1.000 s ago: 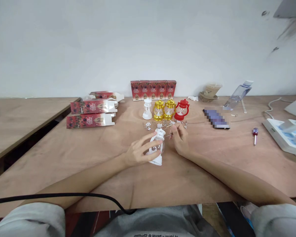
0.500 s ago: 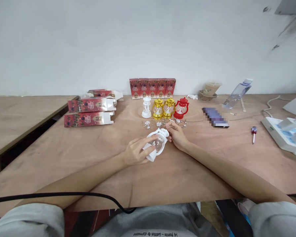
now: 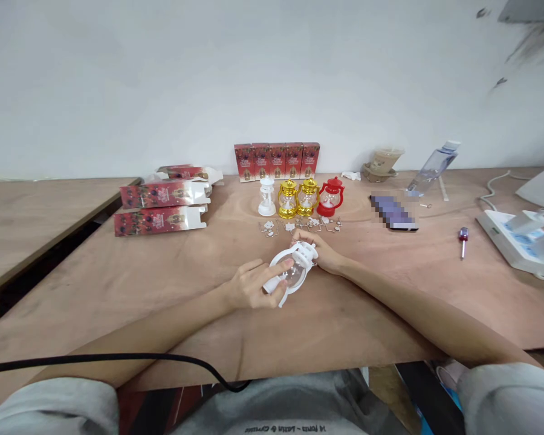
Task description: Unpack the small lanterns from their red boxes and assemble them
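Just below the frame's middle, a white lantern [image 3: 294,275] was held tilted, its base end grasped by the left hand [image 3: 254,286]. The right hand [image 3: 327,257] was partly hidden behind the lantern's top; its grip could not be told. Above, small parts [image 3: 291,227] were spread before four lanterns [image 3: 306,211].

White lantern [image 3: 295,275] — tilted, in fingers [image 3: 278,267]
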A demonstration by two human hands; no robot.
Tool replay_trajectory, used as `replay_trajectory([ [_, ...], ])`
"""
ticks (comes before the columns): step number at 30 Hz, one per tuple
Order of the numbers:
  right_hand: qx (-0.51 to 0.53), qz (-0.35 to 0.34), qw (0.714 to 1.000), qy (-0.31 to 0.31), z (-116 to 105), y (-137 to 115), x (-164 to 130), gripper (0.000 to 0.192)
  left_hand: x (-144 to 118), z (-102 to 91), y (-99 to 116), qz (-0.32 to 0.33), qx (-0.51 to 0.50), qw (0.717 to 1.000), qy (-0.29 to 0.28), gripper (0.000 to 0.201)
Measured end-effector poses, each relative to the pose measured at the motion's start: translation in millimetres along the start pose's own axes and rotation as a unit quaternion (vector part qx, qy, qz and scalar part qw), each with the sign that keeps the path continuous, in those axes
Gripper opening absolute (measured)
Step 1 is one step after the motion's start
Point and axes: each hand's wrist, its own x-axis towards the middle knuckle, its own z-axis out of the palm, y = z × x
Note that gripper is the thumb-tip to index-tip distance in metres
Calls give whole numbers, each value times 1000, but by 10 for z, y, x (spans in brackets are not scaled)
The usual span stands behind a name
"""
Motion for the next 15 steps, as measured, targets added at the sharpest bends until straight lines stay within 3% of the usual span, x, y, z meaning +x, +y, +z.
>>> replay_trajectory([
  [9, -10, -24, 1000, -5, -4, 24, 11, 31, 106, 38, 162, -121, -51, 991, 14, 41],
  [13, 11, -77, 992, 102, 38, 84, 0, 33, 66, 8, 60, -62, 1, 998, -10, 27],
  [15, 24, -95, 988, 121, 50, 118, -4, 33, 15, -1, -15, -25, 30, 999, -25, 21],
])
